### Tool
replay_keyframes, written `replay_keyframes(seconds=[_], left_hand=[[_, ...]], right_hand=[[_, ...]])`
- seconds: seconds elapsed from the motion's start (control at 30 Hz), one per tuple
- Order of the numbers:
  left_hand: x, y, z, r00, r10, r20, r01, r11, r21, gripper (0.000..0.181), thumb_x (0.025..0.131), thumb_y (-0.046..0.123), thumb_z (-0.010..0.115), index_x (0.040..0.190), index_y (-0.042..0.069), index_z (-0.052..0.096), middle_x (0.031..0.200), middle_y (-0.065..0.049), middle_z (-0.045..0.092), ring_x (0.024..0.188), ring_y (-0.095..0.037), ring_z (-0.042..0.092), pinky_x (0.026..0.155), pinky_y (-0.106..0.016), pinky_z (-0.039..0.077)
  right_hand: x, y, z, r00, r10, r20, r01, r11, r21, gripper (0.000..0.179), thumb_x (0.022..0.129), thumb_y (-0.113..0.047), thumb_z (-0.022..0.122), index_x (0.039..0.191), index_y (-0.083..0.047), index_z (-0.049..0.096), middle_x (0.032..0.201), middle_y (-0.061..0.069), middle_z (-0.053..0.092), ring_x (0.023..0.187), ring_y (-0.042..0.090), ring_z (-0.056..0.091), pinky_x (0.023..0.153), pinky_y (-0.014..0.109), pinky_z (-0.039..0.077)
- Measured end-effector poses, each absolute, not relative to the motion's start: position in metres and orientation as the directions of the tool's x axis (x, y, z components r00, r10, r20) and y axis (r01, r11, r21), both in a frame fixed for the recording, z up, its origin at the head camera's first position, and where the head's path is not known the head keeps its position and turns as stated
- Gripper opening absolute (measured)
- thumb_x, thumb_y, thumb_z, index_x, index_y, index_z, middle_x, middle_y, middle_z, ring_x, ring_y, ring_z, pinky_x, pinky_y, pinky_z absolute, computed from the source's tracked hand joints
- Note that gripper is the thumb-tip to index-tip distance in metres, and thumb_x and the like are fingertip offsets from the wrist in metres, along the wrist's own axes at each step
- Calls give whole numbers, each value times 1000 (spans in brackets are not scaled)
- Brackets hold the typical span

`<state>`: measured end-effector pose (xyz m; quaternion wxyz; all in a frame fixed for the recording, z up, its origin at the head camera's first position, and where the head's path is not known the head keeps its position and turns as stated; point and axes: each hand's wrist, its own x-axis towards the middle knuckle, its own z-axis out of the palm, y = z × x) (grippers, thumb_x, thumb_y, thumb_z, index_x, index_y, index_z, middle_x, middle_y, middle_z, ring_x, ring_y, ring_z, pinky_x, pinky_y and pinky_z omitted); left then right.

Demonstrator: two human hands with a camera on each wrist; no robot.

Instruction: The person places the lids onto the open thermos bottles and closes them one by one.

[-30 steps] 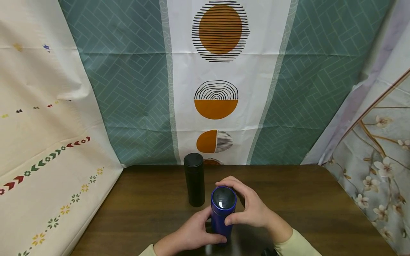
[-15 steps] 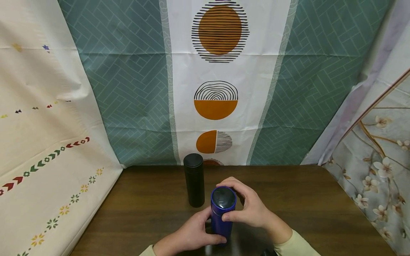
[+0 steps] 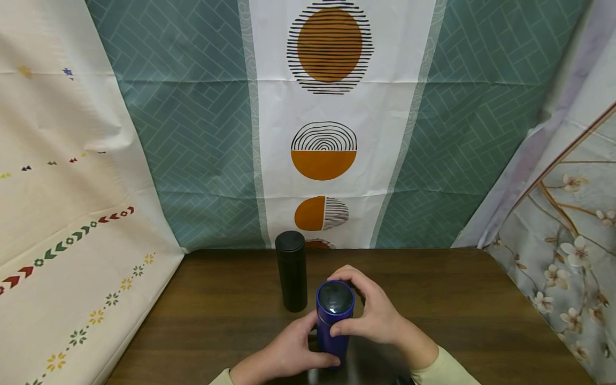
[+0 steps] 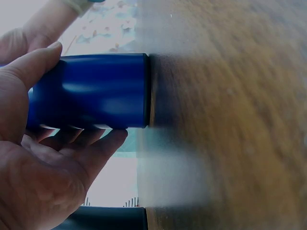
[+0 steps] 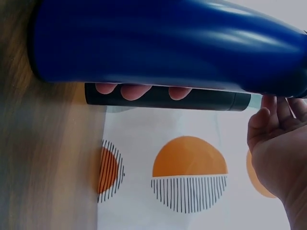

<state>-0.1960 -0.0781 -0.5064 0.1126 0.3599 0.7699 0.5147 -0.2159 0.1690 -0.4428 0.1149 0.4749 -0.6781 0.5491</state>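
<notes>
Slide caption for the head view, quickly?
Left-hand grip low on a blue bottle, right-hand grip near its top; a black bottle stands upright farther back on the brown table.

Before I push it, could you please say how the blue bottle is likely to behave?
Being tall and narrow, the blue bottle would probably tip if pushed near its top. Its round body might roll once on its side. The glossy surface suggests it could feel slippery.

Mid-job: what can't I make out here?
Head view: full shape of a small dark object, cut off by bottom edge.
Left wrist view: top of the shiny blue cylindrical bottle, hidden by the left hand and left edge.
Right wrist view: the left hand's palm, hidden behind that bottle.
</notes>
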Motion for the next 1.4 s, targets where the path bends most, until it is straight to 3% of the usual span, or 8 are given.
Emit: replay_keyframes(seconds=[0.27,0.37,0.5,0.8,1.1,1.3,1.4], left_hand=[[-197,-78,-507,-716,672,191,428,207,880,75,94,34,92,158,34,54,148,11,68,137,-14,64,115,-38,51],[-197,-78,-507,-717,669,195,431,207,878,76,94,34,93,159,34,54,148,11,68,136,-14,64,114,-38,52],[-196,-78,-507,-718,667,202,440,210,873,76,94,34,93,158,33,54,147,11,68,135,-14,64,114,-38,52],[-196,-78,-507,-721,661,208,449,216,867,76,93,35,93,158,33,54,147,11,68,135,-14,65,114,-38,52],[-196,-79,-506,-721,664,198,447,227,865,76,94,36,93,159,34,53,148,12,68,136,-14,64,115,-39,52],[-195,-78,-506,-721,669,184,423,213,881,76,94,34,93,159,35,53,149,12,67,138,-15,63,115,-38,51],[-196,-78,-506,-719,670,185,425,213,879,76,94,34,93,159,34,53,150,12,67,138,-15,63,115,-38,51]], right_hand=[[-217,171,-442,-466,-578,670,-775,-98,-624,78,96,-25,89,160,-3,51,145,19,60,127,38,60,116,44,49],[-217,170,-443,-434,-577,692,-790,-125,-600,72,98,-18,84,160,0,52,143,21,59,127,38,60,114,45,50],[-219,170,-444,-419,-563,713,-798,-146,-584,71,93,-6,83,157,1,54,138,26,60,125,38,60,112,46,52],[-219,171,-443,-454,-538,710,-783,-139,-607,67,91,-9,88,151,-1,59,133,25,63,120,38,62,108,46,54],[-217,171,-443,-505,-518,690,-769,-94,-632,75,79,-5,96,144,-1,60,131,25,62,117,38,62,106,44,54],[-217,170,-443,-528,-516,675,-758,-71,-648,73,81,-13,99,139,2,58,129,24,62,115,38,62,106,43,53],[-216,171,-443,-526,-527,667,-756,-69,-651,75,86,-22,98,146,-2,57,134,22,61,117,37,62,106,43,53]])
